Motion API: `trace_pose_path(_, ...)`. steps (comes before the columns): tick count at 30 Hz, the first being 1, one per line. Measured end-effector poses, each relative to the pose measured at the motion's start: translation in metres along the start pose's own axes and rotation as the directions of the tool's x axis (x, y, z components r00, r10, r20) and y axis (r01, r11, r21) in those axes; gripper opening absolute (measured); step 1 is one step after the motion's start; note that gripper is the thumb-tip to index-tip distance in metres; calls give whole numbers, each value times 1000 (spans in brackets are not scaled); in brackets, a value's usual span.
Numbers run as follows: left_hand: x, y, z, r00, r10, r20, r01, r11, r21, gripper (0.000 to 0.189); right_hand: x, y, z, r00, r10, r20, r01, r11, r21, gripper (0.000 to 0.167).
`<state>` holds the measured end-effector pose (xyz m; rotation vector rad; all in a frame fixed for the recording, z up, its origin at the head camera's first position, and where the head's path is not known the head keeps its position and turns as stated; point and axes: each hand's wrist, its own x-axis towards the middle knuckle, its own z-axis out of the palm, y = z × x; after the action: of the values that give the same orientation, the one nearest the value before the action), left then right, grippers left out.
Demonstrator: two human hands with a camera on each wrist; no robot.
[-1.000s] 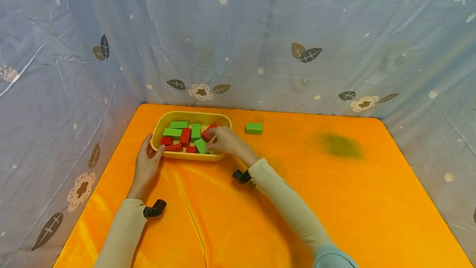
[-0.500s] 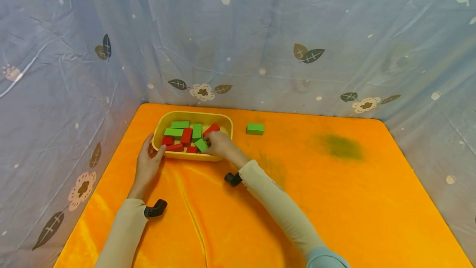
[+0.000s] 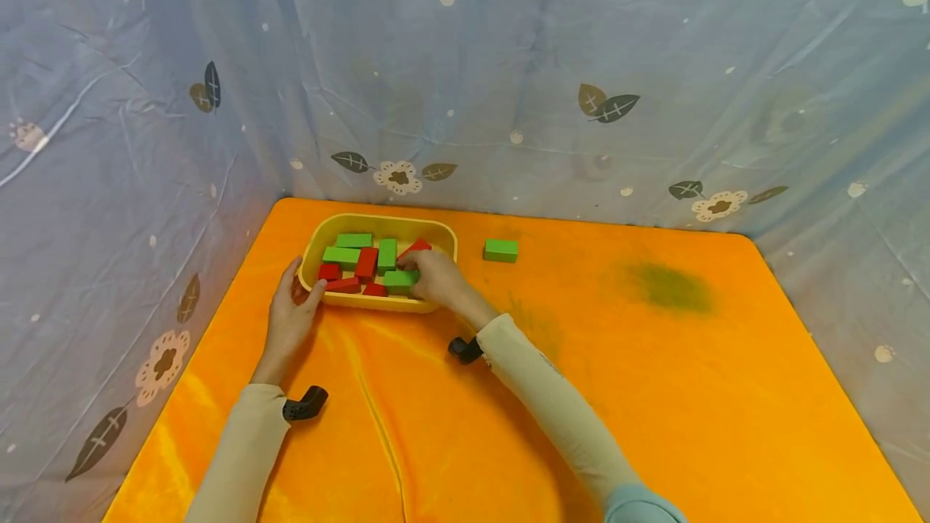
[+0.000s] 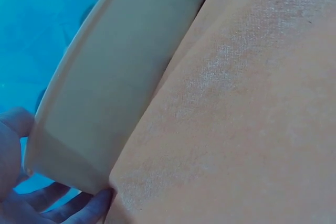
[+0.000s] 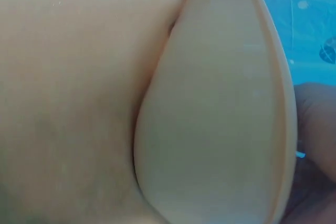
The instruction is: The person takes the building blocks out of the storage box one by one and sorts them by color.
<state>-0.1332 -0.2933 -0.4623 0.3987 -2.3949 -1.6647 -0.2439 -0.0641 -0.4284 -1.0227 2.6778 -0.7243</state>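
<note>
A yellow plastic tray (image 3: 378,304) stands at the back left, holding several red and green rectangular blocks. My left hand (image 3: 289,321) grips its left end, the thumb at the rim and the fingers round the outer side; the left wrist view shows this hand (image 4: 63,203) at the tray wall (image 4: 115,72). Inside the tray's right part, my right hand (image 3: 438,277) pinches a green block (image 3: 398,282), its far end covered by the fingers. A red block (image 3: 419,246) lies partly hidden behind that hand. In the right wrist view the tray wall (image 5: 215,103) covers most of the fingers.
One green block (image 3: 500,250) lies on the orange cloth (image 3: 617,394) to the right of the tray. Patterned grey-blue curtains (image 3: 508,63) stand along the back and sides. A dark greenish patch (image 3: 672,286) marks the cloth on the right.
The green block under my right hand has turned from slanted to lying along the tray's length. The right hand has shifted slightly. My left hand stays on the tray.
</note>
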Motion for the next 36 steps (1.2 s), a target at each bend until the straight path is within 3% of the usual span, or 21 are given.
trace_pose_path(7, 1, 0, 1, 1000, -3, 8, 3, 1000, -6, 73, -12, 11, -16, 993, -75, -89, 87, 986, 141, 49)
trace_pose_path(14, 2, -2, 2, 1000, -21, 2, 21, 1000, -3, 73, -24, 25, -32, 988, -68, -140, 99, 969, 227, 52)
trace_pose_path(21, -1, -1, 1, 1000, -15, -5, 15, 999, 29, 74, -40, 45, -51, 985, -17, -172, 76, 936, 344, 51)
trace_pose_path(27, -3, -1, -1, 1000, 1, 0, -1, 1000, 30, 74, -57, 68, -65, 965, 32, -261, 79, 911, 404, 51)
trace_pose_path(34, -2, 1, 0, 1000, -1, -5, 1, 1000, 16, 73, -79, 114, -81, 950, 139, -278, -1, 895, 446, 49)
trace_pose_path(36, -2, 1, 1, 1000, -4, -8, 4, 1000, 16, 73, -84, 129, -86, 943, 163, -289, -24, 902, 430, 49)
